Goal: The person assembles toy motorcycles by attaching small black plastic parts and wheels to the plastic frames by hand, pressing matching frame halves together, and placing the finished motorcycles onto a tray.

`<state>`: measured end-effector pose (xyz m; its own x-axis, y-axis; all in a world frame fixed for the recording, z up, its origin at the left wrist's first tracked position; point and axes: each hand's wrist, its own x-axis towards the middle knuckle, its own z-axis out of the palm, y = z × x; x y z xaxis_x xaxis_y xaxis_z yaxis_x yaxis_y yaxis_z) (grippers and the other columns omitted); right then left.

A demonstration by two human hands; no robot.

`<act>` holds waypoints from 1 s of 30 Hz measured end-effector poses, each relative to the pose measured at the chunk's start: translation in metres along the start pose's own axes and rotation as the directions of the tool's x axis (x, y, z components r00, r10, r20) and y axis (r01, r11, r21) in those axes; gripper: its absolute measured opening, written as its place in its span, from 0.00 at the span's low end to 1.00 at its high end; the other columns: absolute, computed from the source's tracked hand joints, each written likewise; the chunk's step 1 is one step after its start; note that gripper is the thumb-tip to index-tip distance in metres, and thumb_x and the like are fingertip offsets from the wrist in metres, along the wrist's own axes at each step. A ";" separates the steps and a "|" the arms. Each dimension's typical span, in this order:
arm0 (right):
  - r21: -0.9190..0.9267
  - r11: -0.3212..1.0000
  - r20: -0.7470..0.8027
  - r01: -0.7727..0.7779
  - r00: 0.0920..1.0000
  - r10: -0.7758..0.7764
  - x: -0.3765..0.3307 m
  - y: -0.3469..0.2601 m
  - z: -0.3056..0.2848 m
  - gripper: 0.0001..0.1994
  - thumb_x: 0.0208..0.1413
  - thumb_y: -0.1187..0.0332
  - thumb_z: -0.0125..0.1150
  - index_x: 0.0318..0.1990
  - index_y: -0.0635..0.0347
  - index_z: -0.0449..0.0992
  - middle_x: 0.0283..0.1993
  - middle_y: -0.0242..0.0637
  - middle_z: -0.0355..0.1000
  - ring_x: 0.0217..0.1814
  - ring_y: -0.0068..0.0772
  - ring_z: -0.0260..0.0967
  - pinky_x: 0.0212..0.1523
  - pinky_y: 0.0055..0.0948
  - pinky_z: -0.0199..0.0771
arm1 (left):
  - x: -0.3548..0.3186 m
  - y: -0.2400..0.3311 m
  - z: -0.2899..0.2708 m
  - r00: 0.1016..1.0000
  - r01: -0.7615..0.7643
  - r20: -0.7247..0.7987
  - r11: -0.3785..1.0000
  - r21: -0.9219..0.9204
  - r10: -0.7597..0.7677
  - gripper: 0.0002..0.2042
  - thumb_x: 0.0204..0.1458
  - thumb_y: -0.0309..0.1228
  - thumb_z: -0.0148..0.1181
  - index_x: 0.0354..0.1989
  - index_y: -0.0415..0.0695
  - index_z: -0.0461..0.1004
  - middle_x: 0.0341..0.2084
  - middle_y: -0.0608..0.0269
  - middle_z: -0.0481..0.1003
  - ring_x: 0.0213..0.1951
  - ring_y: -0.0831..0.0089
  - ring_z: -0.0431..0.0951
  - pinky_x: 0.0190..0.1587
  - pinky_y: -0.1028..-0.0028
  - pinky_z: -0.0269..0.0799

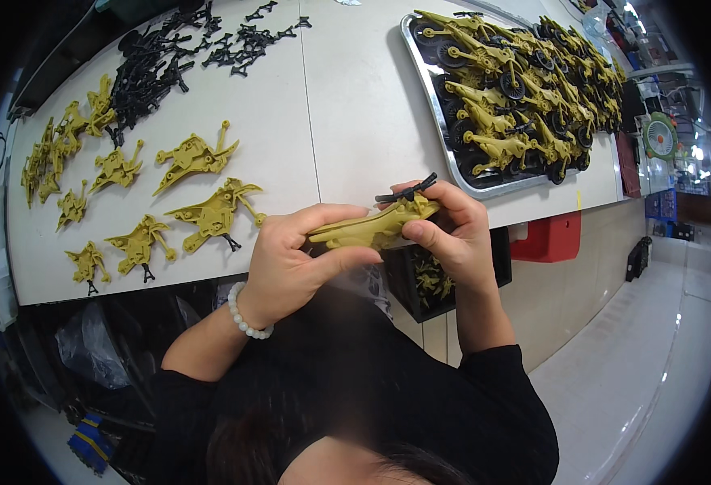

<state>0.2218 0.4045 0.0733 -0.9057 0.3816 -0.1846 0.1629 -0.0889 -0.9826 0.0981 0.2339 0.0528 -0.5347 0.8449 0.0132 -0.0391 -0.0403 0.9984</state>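
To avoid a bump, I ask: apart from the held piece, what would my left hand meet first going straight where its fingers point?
Probably the right hand, which grips the other end of the yellow toy body that the left hand holds; exact depth is unclear.

We can't read any words or numbers here. We find none on the yellow toy piece (pixel 343 233) between the left hand (pixel 284 252) and the right hand (pixel 462 236). Far past the right hand, the green fan (pixel 661 136) is too small and blurry for us to read anything on it.
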 end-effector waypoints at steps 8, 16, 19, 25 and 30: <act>0.142 0.990 -0.023 0.019 1.000 -0.016 -0.001 0.013 -0.001 0.14 0.51 0.77 0.62 0.46 0.68 0.73 0.38 0.32 0.75 0.36 0.16 0.70 0.37 0.18 0.72 | 0.000 -0.001 -0.004 0.999 -0.039 0.034 0.999 0.032 0.038 0.18 0.45 0.25 0.70 0.45 0.34 0.76 0.32 0.58 0.81 0.32 0.80 0.80 0.35 0.82 0.75; 0.219 0.975 -0.004 -0.048 0.999 0.050 0.001 0.016 -0.003 0.13 0.51 0.78 0.61 0.46 0.66 0.73 0.38 0.32 0.75 0.35 0.16 0.71 0.35 0.18 0.72 | 0.000 0.001 -0.001 0.997 -0.078 0.015 0.997 -0.023 0.078 0.19 0.45 0.25 0.69 0.48 0.36 0.76 0.34 0.57 0.81 0.33 0.79 0.80 0.36 0.81 0.75; 0.271 0.959 0.005 -0.082 0.996 0.084 0.001 0.021 -0.004 0.14 0.52 0.79 0.60 0.47 0.66 0.73 0.38 0.32 0.75 0.35 0.17 0.71 0.36 0.17 0.72 | 0.001 -0.001 -0.006 0.988 -0.114 0.104 0.993 0.027 0.110 0.20 0.46 0.25 0.68 0.49 0.37 0.75 0.36 0.56 0.81 0.35 0.79 0.80 0.37 0.81 0.75; 0.306 0.950 0.015 -0.065 0.998 0.063 0.002 0.018 0.000 0.14 0.53 0.79 0.58 0.48 0.66 0.72 0.41 0.32 0.74 0.39 0.18 0.71 0.39 0.18 0.73 | -0.002 0.002 -0.010 0.992 0.014 0.129 1.000 0.022 -0.017 0.20 0.47 0.24 0.67 0.51 0.37 0.74 0.39 0.54 0.80 0.35 0.81 0.79 0.37 0.81 0.74; 0.255 0.964 0.041 -0.073 0.997 0.065 0.003 0.013 -0.003 0.14 0.53 0.79 0.58 0.48 0.67 0.72 0.43 0.33 0.74 0.42 0.18 0.70 0.42 0.20 0.72 | -0.002 0.000 -0.002 0.997 0.004 0.079 0.999 -0.039 -0.001 0.18 0.50 0.24 0.65 0.50 0.35 0.74 0.38 0.56 0.80 0.37 0.80 0.78 0.40 0.80 0.74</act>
<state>0.2222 0.4078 0.0602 -0.9084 0.3374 -0.2470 0.1234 -0.3481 -0.9293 0.0974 0.2313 0.0525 -0.4661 0.8846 0.0164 -0.0740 -0.0574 0.9956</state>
